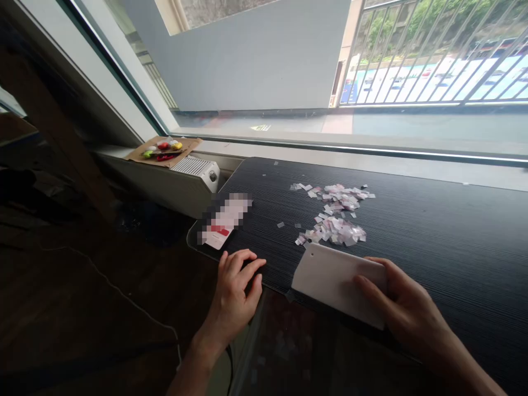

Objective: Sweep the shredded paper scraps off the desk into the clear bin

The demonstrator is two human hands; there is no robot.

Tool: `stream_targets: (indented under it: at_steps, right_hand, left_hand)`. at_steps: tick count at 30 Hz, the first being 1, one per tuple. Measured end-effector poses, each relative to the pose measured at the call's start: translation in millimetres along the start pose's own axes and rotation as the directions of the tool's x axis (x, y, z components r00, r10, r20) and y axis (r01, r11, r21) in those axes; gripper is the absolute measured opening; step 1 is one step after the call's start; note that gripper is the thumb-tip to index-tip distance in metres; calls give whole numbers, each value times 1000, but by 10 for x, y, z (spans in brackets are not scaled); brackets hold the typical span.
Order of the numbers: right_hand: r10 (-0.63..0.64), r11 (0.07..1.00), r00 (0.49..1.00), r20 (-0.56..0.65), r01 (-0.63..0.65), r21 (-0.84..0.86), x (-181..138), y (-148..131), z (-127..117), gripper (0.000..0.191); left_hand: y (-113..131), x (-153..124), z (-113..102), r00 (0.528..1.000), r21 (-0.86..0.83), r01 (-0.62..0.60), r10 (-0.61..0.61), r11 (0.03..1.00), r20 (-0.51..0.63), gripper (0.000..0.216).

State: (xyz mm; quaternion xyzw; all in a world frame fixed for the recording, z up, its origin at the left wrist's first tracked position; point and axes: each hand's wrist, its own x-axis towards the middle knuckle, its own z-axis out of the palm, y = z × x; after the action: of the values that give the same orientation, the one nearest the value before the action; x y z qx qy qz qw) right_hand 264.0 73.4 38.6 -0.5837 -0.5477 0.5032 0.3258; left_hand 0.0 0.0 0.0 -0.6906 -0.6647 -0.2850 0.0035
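At the near edge of the black table (412,242), my right hand (400,297) grips a white rectangular card-like piece (334,278). My thumb lies on its face, and a small dark hole shows near its far left corner. Just beyond it, small clear and pinkish plastic pieces (340,230) lie in a loose heap, with a second heap (342,195) farther back. To the left, my left hand (239,286) hovers at or rests on the table edge; I cannot tell which. Its fingers are slightly bent and apart, holding nothing.
A pale card with a red band (220,230), partly blurred out, lies at the table's left end. Beyond that corner stand a white slatted heater (198,169) and cardboard (136,154) bearing colourful small items (164,146). A window ledge (412,168) runs along the back. A white cable (124,297) trails below left.
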Motion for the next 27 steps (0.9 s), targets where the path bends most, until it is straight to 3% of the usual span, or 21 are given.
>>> stream_targets:
  at_steps: [4, 11, 14, 16, 18, 27]
  right_hand:
    - [7, 1000, 998, 65, -6, -13, -13, 10, 19, 29]
    - [-82, 980, 997, -10, 79, -183, -127, 43, -54, 31]
    - [-159, 947, 979, -130, 114, -301, -152, 46, -158, 30]
    - [-236, 910, 939, -250, 123, -397, -115, 39, -215, 32]
    - [-313, 882, 902, -296, 161, -442, -42, 20, -223, 32]
    - [-385, 876, 909, -159, 305, -373, 93, -4, -73, 22]
  left_hand:
    - [3, 1, -1, 1000, -5, 8, -8, 1000, 6, 28]
    - [17, 0, -14, 1000, 4, 16, -16, 1000, 9, 29]
    - [12, -2, -7, 1000, 6, 3, -3, 1000, -5, 29]
    - [4, -5, 1, 1000, 6, -1, 1, 1000, -13, 29]
    - [-6, -8, 8, 1000, 6, -1, 1, 1000, -16, 28]
    - [-29, -17, 15, 1000, 7, -4, 4, 1000, -25, 28]
